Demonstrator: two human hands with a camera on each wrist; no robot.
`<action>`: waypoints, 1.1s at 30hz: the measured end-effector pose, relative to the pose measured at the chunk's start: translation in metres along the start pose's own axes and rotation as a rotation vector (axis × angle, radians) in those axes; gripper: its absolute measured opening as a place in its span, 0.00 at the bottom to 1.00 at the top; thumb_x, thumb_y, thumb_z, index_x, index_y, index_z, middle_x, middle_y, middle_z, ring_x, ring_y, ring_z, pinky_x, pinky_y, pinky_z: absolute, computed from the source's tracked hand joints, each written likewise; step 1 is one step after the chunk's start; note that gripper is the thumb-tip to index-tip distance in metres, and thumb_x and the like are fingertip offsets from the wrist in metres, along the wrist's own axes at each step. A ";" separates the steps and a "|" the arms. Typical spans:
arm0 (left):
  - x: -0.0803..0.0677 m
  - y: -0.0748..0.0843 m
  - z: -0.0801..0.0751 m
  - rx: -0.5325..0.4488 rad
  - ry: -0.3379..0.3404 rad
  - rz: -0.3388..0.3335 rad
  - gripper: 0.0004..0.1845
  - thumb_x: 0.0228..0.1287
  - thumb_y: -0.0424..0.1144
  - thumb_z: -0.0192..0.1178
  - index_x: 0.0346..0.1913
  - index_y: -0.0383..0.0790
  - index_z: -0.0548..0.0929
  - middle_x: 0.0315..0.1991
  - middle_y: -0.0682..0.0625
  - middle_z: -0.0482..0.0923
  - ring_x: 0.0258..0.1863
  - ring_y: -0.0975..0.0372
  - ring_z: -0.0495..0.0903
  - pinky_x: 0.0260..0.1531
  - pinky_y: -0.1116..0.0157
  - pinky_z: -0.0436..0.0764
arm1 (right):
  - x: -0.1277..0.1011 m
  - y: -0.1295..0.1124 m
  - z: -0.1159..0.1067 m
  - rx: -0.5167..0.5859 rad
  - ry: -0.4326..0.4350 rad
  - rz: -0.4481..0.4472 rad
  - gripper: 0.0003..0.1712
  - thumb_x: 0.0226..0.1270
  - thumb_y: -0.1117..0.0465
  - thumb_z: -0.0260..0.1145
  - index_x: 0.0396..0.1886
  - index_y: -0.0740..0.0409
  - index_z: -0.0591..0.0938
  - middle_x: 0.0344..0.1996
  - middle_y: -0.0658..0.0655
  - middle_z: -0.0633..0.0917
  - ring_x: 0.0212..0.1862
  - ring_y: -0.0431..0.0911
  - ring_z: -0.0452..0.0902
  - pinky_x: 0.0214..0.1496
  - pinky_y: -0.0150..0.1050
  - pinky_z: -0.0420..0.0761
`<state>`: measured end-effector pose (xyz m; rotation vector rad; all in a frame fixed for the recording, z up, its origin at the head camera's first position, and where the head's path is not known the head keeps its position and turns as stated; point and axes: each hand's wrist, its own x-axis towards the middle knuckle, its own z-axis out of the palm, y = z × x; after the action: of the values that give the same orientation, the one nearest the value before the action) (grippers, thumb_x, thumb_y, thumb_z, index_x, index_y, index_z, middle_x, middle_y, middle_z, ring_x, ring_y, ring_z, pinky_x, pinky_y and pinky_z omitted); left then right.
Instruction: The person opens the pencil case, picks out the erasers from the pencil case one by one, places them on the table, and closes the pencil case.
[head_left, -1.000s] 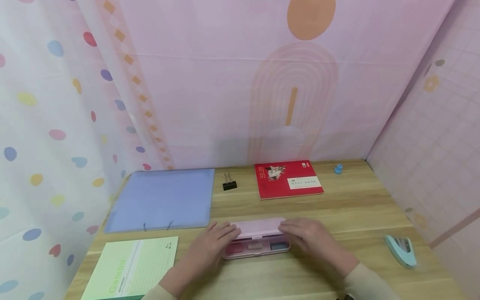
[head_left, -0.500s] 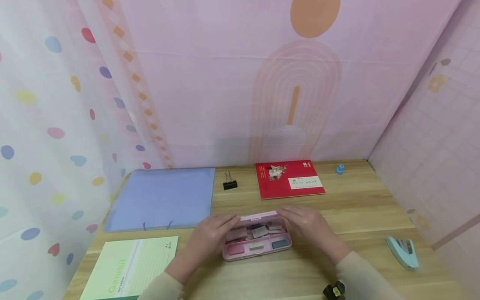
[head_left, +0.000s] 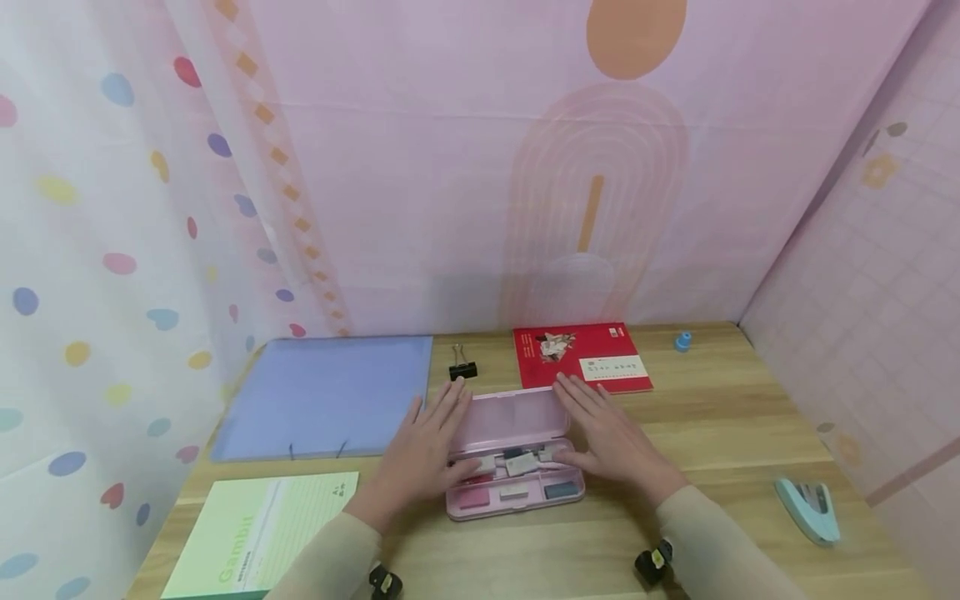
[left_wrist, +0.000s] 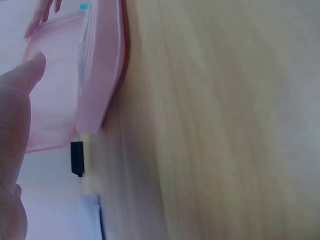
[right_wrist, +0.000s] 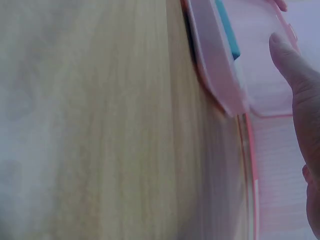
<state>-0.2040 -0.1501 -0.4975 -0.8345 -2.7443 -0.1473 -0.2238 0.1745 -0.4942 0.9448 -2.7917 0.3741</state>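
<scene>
Pink curtains hang behind a wood desk (head_left: 720, 433). From the head view, a pink case (head_left: 514, 483) lies at the lower middle of the frame, long side running left to right, lid (head_left: 510, 421) tipped back. The left hand (head_left: 423, 454) and right hand (head_left: 611, 437) lie flat at its two ends, fingers straight, both equally close. A red book (head_left: 581, 358), black clip (head_left: 462, 369) and blue folder (head_left: 322, 396) sit farther back. Left wrist view: the case (left_wrist: 102, 65) fills the upper left, a thumb (left_wrist: 22, 85) beside it. Right wrist view: the case (right_wrist: 220, 70) sits at the upper right, a finger (right_wrist: 295, 65) against the lid.
</scene>
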 end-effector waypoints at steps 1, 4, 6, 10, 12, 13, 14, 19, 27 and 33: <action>0.001 -0.001 0.002 -0.004 -0.007 -0.008 0.55 0.59 0.70 0.52 0.77 0.45 0.37 0.77 0.51 0.30 0.75 0.54 0.37 0.71 0.46 0.40 | 0.001 0.002 0.002 0.007 -0.006 0.010 0.62 0.50 0.29 0.66 0.78 0.45 0.48 0.76 0.49 0.51 0.76 0.48 0.41 0.73 0.55 0.53; 0.003 -0.006 0.008 -0.015 -0.037 -0.032 0.55 0.59 0.71 0.50 0.76 0.45 0.36 0.77 0.51 0.28 0.75 0.55 0.35 0.72 0.48 0.39 | 0.003 0.007 0.010 0.038 -0.019 0.032 0.62 0.49 0.28 0.67 0.78 0.47 0.50 0.76 0.51 0.53 0.75 0.50 0.44 0.72 0.55 0.55; 0.003 -0.008 0.010 -0.018 -0.053 -0.042 0.55 0.60 0.71 0.49 0.76 0.44 0.36 0.77 0.50 0.28 0.75 0.56 0.34 0.72 0.48 0.39 | 0.004 0.009 0.013 0.046 -0.029 0.042 0.62 0.49 0.28 0.66 0.78 0.47 0.49 0.76 0.51 0.52 0.75 0.50 0.45 0.72 0.54 0.56; -0.001 -0.009 0.009 -0.032 -0.054 -0.054 0.54 0.60 0.71 0.49 0.76 0.43 0.38 0.77 0.50 0.29 0.75 0.54 0.37 0.71 0.47 0.43 | 0.004 0.011 0.017 0.044 -0.024 0.043 0.62 0.50 0.27 0.65 0.78 0.46 0.48 0.76 0.51 0.52 0.75 0.50 0.45 0.72 0.54 0.58; -0.006 -0.006 0.006 -0.046 -0.047 -0.062 0.53 0.61 0.70 0.50 0.77 0.42 0.40 0.77 0.49 0.30 0.75 0.53 0.39 0.70 0.45 0.47 | 0.003 0.010 0.016 0.045 -0.009 0.040 0.61 0.51 0.29 0.65 0.78 0.46 0.48 0.76 0.51 0.53 0.75 0.50 0.46 0.71 0.55 0.58; -0.009 -0.004 0.004 -0.050 -0.041 -0.064 0.53 0.61 0.70 0.50 0.77 0.41 0.42 0.77 0.49 0.31 0.75 0.52 0.40 0.70 0.44 0.49 | 0.001 0.009 0.015 0.050 0.001 0.038 0.61 0.51 0.29 0.66 0.78 0.46 0.49 0.76 0.51 0.53 0.75 0.50 0.46 0.71 0.55 0.58; -0.014 -0.001 0.001 -0.057 -0.035 -0.067 0.53 0.61 0.69 0.52 0.77 0.40 0.44 0.77 0.48 0.32 0.75 0.52 0.41 0.69 0.44 0.50 | 0.000 0.007 0.014 0.053 0.009 0.037 0.60 0.51 0.30 0.66 0.78 0.46 0.50 0.76 0.51 0.52 0.75 0.50 0.46 0.71 0.56 0.58; -0.040 0.016 -0.011 -0.074 0.029 -0.066 0.55 0.54 0.67 0.61 0.75 0.36 0.52 0.75 0.41 0.47 0.73 0.50 0.52 0.66 0.43 0.59 | -0.013 -0.012 0.004 0.077 0.093 -0.007 0.57 0.50 0.36 0.71 0.76 0.49 0.58 0.74 0.50 0.56 0.74 0.48 0.50 0.69 0.57 0.61; -0.055 0.025 -0.002 -0.159 -0.009 -0.112 0.56 0.49 0.72 0.60 0.72 0.35 0.60 0.65 0.43 0.66 0.63 0.51 0.66 0.66 0.52 0.64 | 0.003 -0.060 0.014 0.084 0.095 -0.228 0.36 0.60 0.39 0.66 0.65 0.51 0.74 0.60 0.50 0.77 0.62 0.44 0.69 0.63 0.47 0.72; -0.055 0.028 0.017 -0.168 -0.035 -0.130 0.57 0.46 0.76 0.58 0.70 0.35 0.65 0.65 0.43 0.68 0.63 0.49 0.67 0.66 0.47 0.61 | 0.023 -0.078 0.030 0.073 -0.012 -0.235 0.22 0.64 0.44 0.66 0.54 0.47 0.81 0.49 0.44 0.81 0.53 0.41 0.73 0.60 0.42 0.74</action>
<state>-0.1482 -0.1526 -0.5291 -0.7052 -2.8494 -0.3976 -0.1964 0.0931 -0.5032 1.2785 -2.6529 0.4389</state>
